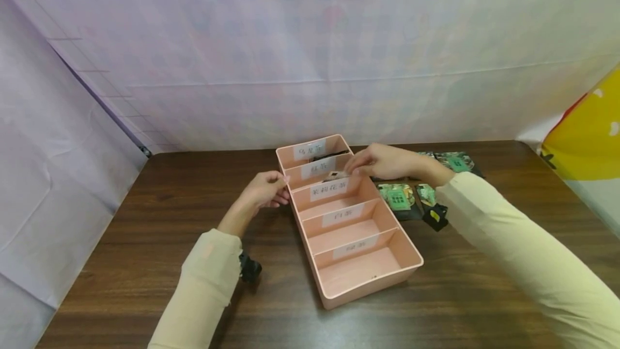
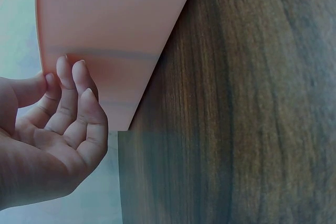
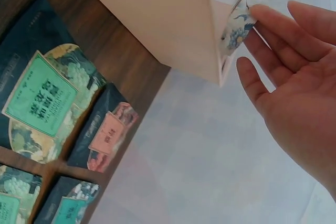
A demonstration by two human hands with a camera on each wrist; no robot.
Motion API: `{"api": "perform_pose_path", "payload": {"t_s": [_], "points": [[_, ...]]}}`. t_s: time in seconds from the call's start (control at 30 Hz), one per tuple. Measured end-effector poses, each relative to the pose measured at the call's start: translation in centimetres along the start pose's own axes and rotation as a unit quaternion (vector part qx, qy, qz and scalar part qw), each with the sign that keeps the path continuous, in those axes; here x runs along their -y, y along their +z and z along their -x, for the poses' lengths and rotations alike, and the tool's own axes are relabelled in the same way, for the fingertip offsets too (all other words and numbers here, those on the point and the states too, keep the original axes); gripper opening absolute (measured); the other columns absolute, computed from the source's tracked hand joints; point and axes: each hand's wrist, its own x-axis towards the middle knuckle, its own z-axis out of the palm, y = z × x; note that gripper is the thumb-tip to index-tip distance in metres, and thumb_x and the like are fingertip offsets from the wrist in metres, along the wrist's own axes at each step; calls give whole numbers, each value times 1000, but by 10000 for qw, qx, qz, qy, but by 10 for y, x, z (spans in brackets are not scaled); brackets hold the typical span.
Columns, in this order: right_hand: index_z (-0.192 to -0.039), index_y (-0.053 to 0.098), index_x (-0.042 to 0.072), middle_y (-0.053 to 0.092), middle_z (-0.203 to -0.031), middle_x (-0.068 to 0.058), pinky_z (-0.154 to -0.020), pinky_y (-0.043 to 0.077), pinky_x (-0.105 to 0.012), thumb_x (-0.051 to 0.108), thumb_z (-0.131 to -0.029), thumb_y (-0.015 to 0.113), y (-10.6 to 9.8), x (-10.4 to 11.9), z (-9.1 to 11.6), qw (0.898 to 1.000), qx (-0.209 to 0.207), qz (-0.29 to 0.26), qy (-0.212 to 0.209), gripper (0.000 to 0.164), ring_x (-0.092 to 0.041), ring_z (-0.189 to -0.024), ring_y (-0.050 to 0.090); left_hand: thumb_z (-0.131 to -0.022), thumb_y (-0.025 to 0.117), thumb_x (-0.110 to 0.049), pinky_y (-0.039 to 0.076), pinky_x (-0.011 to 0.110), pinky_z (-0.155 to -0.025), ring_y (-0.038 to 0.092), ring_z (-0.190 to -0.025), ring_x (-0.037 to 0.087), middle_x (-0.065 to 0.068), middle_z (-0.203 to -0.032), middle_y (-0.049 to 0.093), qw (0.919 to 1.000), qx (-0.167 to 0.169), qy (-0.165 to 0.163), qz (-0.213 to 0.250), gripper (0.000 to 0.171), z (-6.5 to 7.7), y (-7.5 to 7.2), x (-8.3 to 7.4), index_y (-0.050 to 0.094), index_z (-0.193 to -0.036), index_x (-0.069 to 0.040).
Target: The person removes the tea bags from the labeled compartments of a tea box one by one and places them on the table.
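Note:
A long pink storage box (image 1: 368, 284) with dividers and paper labels stands on the table. My left hand (image 1: 263, 190) pinches the box's left rim between thumb and index finger, the other fingers loosely bent against its side wall. Over the second compartment from the far end is my right hand (image 1: 382, 161). A pale packet printed with blue flowers (image 3: 240, 32) sits in that compartment, with my right fingertips touching its edge and the thumb held apart. Another dark packet (image 1: 330, 155) lies in the farthest compartment.
Dark green-labelled packets (image 3: 44, 93) lie on the table right of the box, along with a smaller one with a pink label (image 3: 107, 137). A wrist camera (image 1: 435, 216) overlaps them in the head view. Pale cloth (image 1: 310, 58) hangs behind the wooden table (image 1: 160, 241).

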Motion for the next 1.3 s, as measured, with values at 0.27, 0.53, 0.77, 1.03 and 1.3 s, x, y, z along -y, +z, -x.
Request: {"api": "perform_pose_path", "payload": {"t_s": [0.27,0.53,0.77,1.03,1.3], "points": [[-116,57,-6,54,-121,-23,-52,42,-28,7,-96,46,-12,7,8,9991,-120,-296,280,27,-13,-56,50,-97,48,-19,45,23,-52,56,-55,11,3,-64,55,10000,5,30,29,19,0,-1,0,51,-87,-3],[-116,58,-6,52,-123,-24,-60,43,-32,5,-95,47,-20,12,17,9984,-382,-368,205,26,-16,-57,50,-96,48,-19,45,22,-52,58,-57,12,5,-65,56,10000,38,73,9,20,-2,-1,3,52,-87,-2],[-117,57,-5,50,-125,-24,-50,41,-28,7,-96,46,-31,18,27,9973,-578,-388,235,27,-10,-44,36,-95,51,-24,46,22,-52,58,-57,12,6,-67,58,9997,124,212,59,23,-5,-4,5,53,-87,-2],[-113,61,-4,53,-123,-20,-66,44,-30,5,-96,46,-41,25,41,9954,-914,-203,223,25,-19,-82,57,-96,48,-19,45,23,-52,56,-55,10,4,-65,56,10000,67,49,45,19,-4,-4,2,52,-89,-2],[-111,63,1,55,-122,-15,-77,46,-29,7,-95,48,-55,27,60,9909,-1279,78,411,23,-25,-110,53,-97,47,-19,45,22,-51,57,-56,11,4,-66,56,10000,33,54,30,20,-3,-5,2,51,-88,-2]]}}
